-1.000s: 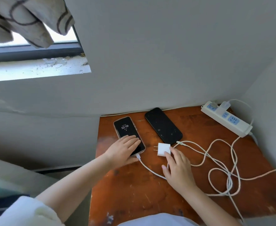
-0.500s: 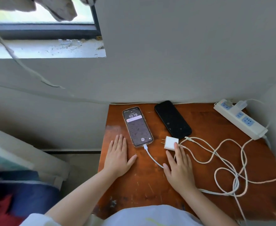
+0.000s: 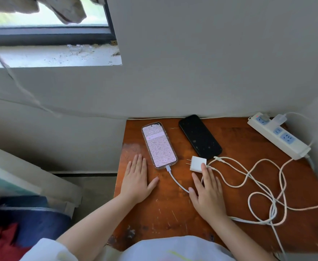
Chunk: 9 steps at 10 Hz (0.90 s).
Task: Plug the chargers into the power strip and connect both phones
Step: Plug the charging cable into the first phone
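Landmark: lit phone [image 3: 159, 145], flat on the wooden counter [image 3: 229, 185], white cable [image 3: 175, 178] plugged in its near end; left hand [image 3: 137, 182] flat, fingers spread, holding nothing, just left of it & nearer the person; dark phone [image 3: 200, 136] just right, no cable in it; unplugged white charger [image 3: 197, 164] right of its near end, right hand [image 3: 209, 193] flat & spread, 1 fingertip on the charger; power strip [image 3: 278, 136] far right, 1 adapter [image 3: 280, 118] plugged in.
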Each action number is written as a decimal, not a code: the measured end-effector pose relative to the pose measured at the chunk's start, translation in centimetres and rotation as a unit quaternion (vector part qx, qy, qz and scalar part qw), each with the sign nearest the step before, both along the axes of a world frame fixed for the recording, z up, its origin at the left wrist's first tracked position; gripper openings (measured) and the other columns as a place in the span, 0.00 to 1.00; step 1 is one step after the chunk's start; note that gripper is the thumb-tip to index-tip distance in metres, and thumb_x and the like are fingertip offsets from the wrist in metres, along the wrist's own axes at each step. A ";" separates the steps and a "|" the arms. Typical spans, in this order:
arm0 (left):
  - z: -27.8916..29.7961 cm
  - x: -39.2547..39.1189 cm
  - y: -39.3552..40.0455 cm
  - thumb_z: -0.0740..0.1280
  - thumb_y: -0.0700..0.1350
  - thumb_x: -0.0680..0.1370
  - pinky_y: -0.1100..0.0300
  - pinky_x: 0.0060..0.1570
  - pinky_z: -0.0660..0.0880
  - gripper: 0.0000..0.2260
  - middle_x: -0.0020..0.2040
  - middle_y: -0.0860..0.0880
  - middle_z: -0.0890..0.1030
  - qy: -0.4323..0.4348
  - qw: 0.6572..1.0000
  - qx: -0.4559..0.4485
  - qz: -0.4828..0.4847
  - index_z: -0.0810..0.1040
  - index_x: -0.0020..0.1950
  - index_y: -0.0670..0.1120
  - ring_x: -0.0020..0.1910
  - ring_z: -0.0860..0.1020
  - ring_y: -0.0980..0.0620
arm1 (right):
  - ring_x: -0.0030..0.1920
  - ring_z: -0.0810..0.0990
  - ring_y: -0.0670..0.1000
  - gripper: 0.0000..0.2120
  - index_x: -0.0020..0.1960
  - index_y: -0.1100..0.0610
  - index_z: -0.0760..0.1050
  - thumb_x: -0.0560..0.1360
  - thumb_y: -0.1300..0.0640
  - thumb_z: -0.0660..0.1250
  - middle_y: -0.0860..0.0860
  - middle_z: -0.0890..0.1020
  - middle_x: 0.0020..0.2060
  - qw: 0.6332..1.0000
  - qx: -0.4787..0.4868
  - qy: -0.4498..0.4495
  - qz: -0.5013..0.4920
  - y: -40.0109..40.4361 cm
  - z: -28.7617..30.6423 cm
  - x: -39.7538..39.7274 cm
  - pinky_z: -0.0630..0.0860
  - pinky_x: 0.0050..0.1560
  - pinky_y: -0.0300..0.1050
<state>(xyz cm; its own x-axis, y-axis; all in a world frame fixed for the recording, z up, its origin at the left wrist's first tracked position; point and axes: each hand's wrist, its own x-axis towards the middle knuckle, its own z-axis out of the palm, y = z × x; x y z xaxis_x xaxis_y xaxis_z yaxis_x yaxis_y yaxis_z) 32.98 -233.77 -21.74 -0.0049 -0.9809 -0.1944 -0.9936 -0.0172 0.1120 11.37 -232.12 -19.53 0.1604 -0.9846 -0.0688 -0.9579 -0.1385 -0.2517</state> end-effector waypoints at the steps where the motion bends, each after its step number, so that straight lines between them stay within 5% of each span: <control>1: 0.0 0.0 0.0 0.45 0.64 0.76 0.56 0.68 0.33 0.35 0.76 0.43 0.42 0.000 1.000 0.000 0.000 0.40 0.73 0.43 0.74 0.39 0.47 | 0.64 0.72 0.65 0.18 0.57 0.60 0.77 0.72 0.52 0.68 0.64 0.72 0.65 1.000 0.000 0.003 -0.004 0.0 0.2 0.1 0.71 0.58 0.63; 2: 0.1 0.0 0.0 0.45 0.64 0.76 0.57 0.67 0.33 0.35 0.76 0.43 0.42 0.000 1.000 0.000 0.000 0.40 0.73 0.43 0.74 0.39 0.47 | 0.60 0.76 0.64 0.31 0.54 0.59 0.79 0.79 0.44 0.42 0.63 0.76 0.62 1.000 0.015 -0.001 -0.023 0.0 0.3 0.3 0.75 0.53 0.61; 3: 0.0 0.0 0.0 0.45 0.64 0.76 0.57 0.67 0.33 0.35 0.76 0.43 0.42 0.002 1.000 0.000 0.001 0.40 0.73 0.43 0.74 0.39 0.47 | 0.59 0.77 0.64 0.40 0.53 0.59 0.80 0.77 0.42 0.32 0.63 0.77 0.61 1.000 0.022 -0.001 -0.022 -0.1 0.7 0.3 0.76 0.52 0.61; 9: 0.1 -0.1 0.1 0.45 0.64 0.76 0.57 0.66 0.32 0.35 0.76 0.43 0.42 0.000 1.000 0.001 -0.001 0.39 0.73 0.43 0.74 0.38 0.47 | 0.59 0.77 0.64 0.40 0.54 0.59 0.80 0.77 0.42 0.32 0.63 0.77 0.61 0.999 0.039 -0.001 -0.028 -0.3 0.5 0.3 0.76 0.52 0.62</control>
<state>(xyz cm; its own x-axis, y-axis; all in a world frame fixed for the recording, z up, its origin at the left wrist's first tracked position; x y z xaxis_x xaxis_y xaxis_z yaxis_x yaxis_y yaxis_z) 32.88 -233.69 -21.67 -0.0061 -0.9804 -0.1970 -0.9935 -0.0164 0.1124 11.66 -232.39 -18.99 0.1049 -0.9839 -0.1447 -0.9631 -0.0642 -0.2613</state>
